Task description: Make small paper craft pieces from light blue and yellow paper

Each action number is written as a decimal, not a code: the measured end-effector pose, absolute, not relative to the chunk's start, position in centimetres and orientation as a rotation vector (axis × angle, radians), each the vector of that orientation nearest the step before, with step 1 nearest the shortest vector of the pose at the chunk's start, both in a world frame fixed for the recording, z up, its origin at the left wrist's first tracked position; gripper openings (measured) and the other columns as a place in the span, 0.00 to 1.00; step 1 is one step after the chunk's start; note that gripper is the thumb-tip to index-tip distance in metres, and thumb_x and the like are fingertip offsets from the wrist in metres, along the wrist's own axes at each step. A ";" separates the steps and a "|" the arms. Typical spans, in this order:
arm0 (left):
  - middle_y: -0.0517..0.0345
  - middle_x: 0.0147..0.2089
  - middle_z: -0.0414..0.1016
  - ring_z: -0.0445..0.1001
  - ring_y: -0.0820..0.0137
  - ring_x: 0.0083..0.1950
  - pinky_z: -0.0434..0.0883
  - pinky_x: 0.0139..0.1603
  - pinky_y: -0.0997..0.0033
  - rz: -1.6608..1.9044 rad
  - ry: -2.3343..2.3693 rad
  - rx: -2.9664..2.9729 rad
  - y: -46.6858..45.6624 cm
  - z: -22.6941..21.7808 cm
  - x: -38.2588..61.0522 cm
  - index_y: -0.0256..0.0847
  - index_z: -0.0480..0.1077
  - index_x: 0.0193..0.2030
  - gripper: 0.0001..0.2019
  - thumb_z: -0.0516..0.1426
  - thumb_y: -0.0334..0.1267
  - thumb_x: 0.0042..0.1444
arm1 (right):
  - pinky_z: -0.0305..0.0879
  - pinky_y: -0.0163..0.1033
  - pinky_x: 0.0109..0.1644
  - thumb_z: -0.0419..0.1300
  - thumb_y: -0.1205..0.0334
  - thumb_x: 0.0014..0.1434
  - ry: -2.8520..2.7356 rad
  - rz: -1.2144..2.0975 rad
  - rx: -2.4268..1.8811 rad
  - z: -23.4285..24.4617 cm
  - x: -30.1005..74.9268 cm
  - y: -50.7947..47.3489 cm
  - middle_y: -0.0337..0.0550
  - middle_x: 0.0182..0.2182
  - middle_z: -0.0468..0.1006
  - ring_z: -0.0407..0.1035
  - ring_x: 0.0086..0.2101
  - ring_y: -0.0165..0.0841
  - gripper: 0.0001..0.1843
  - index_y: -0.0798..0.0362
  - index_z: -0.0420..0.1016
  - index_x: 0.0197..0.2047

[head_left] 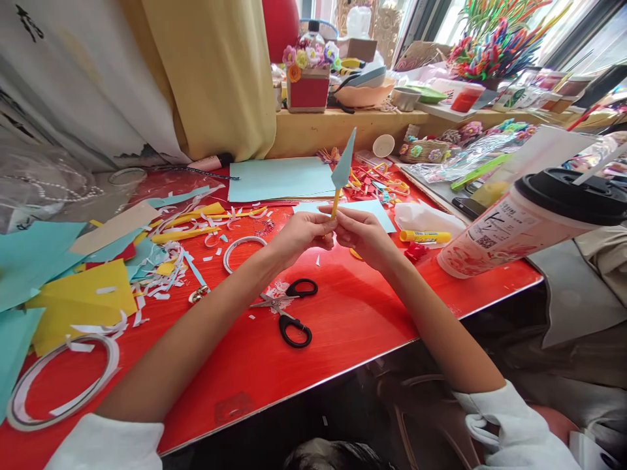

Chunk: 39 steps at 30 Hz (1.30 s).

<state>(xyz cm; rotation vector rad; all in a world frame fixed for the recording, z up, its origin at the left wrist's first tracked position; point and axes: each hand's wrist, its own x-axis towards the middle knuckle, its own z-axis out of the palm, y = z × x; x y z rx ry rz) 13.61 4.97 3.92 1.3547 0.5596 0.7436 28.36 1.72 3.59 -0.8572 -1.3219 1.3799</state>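
Above the red table [343, 326], my left hand [307, 230] and my right hand [360, 234] meet around a thin yellow stem. The stem belongs to a paper piece with a pointed light-blue paper tip [345, 163], held upright. Fingers of both hands pinch the stem's lower part, and its bottom end is hidden by them. Nearer to me lie black-handled scissors [292, 297], blades apart. A roll of double-sided tape [226, 260] rests by my left wrist. A yellow glue stick [425, 236] lies to the right of my right hand.
Paper scraps and a yellow sheet [88, 300] cover the left side, with a larger tape roll [17, 405] in front. Light-blue sheets [279, 179] lie at the back. A tall lidded drink cup [519, 222] stands on the right. A crowded windowsill [294, 127] runs behind.
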 end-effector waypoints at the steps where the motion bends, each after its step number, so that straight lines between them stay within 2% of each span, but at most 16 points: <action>1: 0.59 0.23 0.67 0.65 0.77 0.25 0.66 0.32 0.72 0.723 0.557 1.396 5.1 4.0 13.5 0.33 0.71 0.27 0.13 0.59 0.44 0.48 | 0.47 0.29 0.21 0.60 0.54 0.52 -1.296 1.364 -0.852 3.5 28.4 1.9 0.34 0.20 0.60 0.52 0.20 0.21 0.14 0.52 0.76 0.40; 4: 0.59 0.26 0.69 0.67 0.74 0.28 0.65 0.32 0.72 0.728 0.694 1.692 5.2 4.5 13.1 0.36 0.69 0.37 0.15 0.59 0.45 0.48 | 0.48 0.28 0.20 0.62 0.55 0.51 -1.150 1.261 -0.857 3.1 28.7 2.5 0.34 0.20 0.60 0.52 0.20 0.20 0.11 0.53 0.76 0.34; 7: 0.60 0.29 0.70 0.68 0.73 0.30 0.63 0.31 0.72 0.897 0.967 2.102 4.9 4.9 13.0 0.40 0.63 0.46 0.19 0.60 0.42 0.48 | 0.46 0.28 0.18 0.64 0.55 0.48 -1.041 1.204 -0.852 2.9 28.9 2.9 0.32 0.19 0.58 0.51 0.19 0.20 0.10 0.52 0.75 0.32; 11: 0.56 0.35 0.72 0.70 0.71 0.35 0.64 0.34 0.72 1.054 1.050 2.429 4.3 4.5 13.5 0.38 0.65 0.40 0.11 0.56 0.42 0.53 | 0.48 0.29 0.19 0.64 0.54 0.47 -1.084 1.259 -0.853 2.9 28.4 2.7 0.35 0.24 0.64 0.54 0.21 0.20 0.11 0.53 0.73 0.30; 14: 0.55 0.33 0.73 0.70 0.71 0.33 0.63 0.34 0.73 1.085 1.071 2.504 4.2 4.1 13.7 0.37 0.67 0.37 0.06 0.52 0.37 0.57 | 0.45 0.29 0.19 0.64 0.56 0.48 -1.111 1.267 -0.853 2.9 28.0 2.4 0.33 0.21 0.60 0.48 0.19 0.20 0.10 0.53 0.72 0.28; 17: 0.55 0.32 0.73 0.70 0.71 0.33 0.63 0.33 0.72 1.152 1.098 2.581 4.2 3.9 13.8 0.36 0.68 0.36 0.06 0.51 0.34 0.58 | 0.41 0.30 0.18 0.63 0.57 0.49 -1.079 1.288 -0.813 2.8 27.9 2.4 0.32 0.20 0.54 0.43 0.19 0.21 0.08 0.52 0.74 0.31; 22: 0.54 0.33 0.72 0.69 0.71 0.35 0.64 0.35 0.73 1.204 0.973 2.792 4.3 3.9 13.6 0.36 0.68 0.33 0.08 0.49 0.32 0.58 | 0.41 0.28 0.18 0.63 0.58 0.50 -1.035 1.385 -0.723 2.6 28.1 2.5 0.32 0.20 0.51 0.42 0.19 0.21 0.10 0.53 0.76 0.35; 26: 0.53 0.36 0.72 0.67 0.69 0.38 0.64 0.37 0.72 1.077 0.645 3.166 4.8 4.4 12.4 0.36 0.68 0.36 0.11 0.45 0.27 0.59 | 0.41 0.27 0.18 0.62 0.58 0.50 -1.063 1.497 -0.727 2.4 28.2 2.4 0.33 0.20 0.53 0.44 0.19 0.20 0.09 0.54 0.76 0.33; 30: 0.54 0.36 0.71 0.67 0.68 0.40 0.64 0.40 0.68 0.892 0.452 3.353 5.7 4.3 11.3 0.38 0.67 0.35 0.12 0.44 0.26 0.59 | 0.48 0.28 0.20 0.64 0.57 0.47 -1.094 1.525 -0.827 2.1 28.0 2.4 0.34 0.22 0.61 0.53 0.21 0.20 0.10 0.55 0.74 0.29; 33: 0.49 0.43 0.69 0.67 0.64 0.46 0.64 0.45 0.63 1.123 0.779 3.108 6.4 3.6 11.4 0.37 0.66 0.39 0.07 0.48 0.33 0.59 | 0.53 0.28 0.22 0.65 0.55 0.46 -1.082 1.390 -0.917 1.8 28.0 2.8 0.36 0.25 0.65 0.59 0.23 0.21 0.12 0.55 0.73 0.29; 35: 0.46 0.45 0.69 0.68 0.63 0.45 0.65 0.44 0.63 1.354 1.154 2.617 6.7 3.1 11.7 0.36 0.66 0.41 0.11 0.53 0.41 0.56 | 0.56 0.28 0.23 0.64 0.55 0.46 -1.039 1.258 -0.940 1.7 28.0 2.9 0.37 0.26 0.67 0.61 0.24 0.21 0.12 0.54 0.73 0.30; 37: 0.47 0.38 0.72 0.71 0.66 0.38 0.67 0.38 0.65 1.319 1.314 2.101 6.8 2.8 12.2 0.35 0.67 0.37 0.17 0.53 0.50 0.54 | 0.58 0.28 0.24 0.63 0.54 0.48 -1.025 1.131 -0.939 1.7 28.1 3.0 0.37 0.29 0.68 0.63 0.26 0.22 0.11 0.53 0.73 0.31; 39: 0.49 0.29 0.73 0.71 0.68 0.29 0.68 0.33 0.68 1.094 1.217 1.760 6.5 2.8 12.8 0.35 0.69 0.30 0.23 0.50 0.57 0.52 | 0.61 0.28 0.25 0.62 0.55 0.49 -1.054 1.013 -0.939 1.7 28.0 2.9 0.38 0.30 0.69 0.65 0.27 0.23 0.10 0.52 0.73 0.31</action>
